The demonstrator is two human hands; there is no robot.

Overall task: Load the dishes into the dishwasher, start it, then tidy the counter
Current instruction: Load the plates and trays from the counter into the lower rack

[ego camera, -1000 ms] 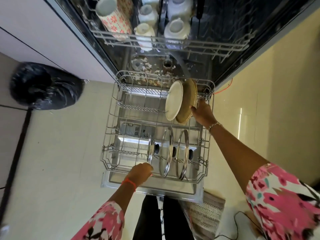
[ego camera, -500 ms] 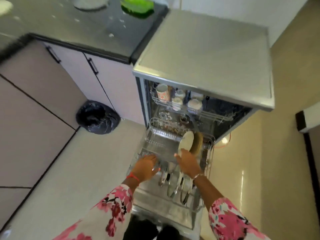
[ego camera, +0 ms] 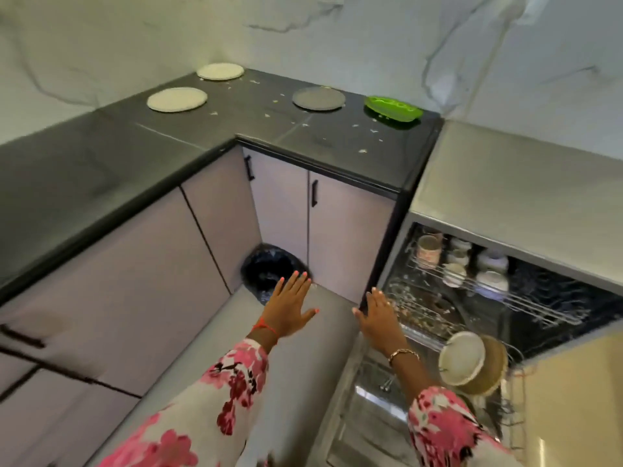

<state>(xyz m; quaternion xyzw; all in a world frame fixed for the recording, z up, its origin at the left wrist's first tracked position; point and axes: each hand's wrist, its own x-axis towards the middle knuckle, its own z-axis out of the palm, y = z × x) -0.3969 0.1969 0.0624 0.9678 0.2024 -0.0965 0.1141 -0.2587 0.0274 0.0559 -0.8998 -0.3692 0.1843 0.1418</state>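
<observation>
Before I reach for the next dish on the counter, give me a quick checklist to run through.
1. Left hand free: ok, fingers straight, holding nothing.
2. Right hand free: ok, open and empty.
3. Black counter emptied of dishes: not ok; near white round plate, far white round plate, grey round plate and green oval dish lie on it.
4. Wire lower rack pulled out: ok; a white plate and a brown round plate stand in it.
5. Room in that rack: cannot tell, the right arm hides much.
6. Counter wiped: not ok, pale scraps lie scattered.
</observation>
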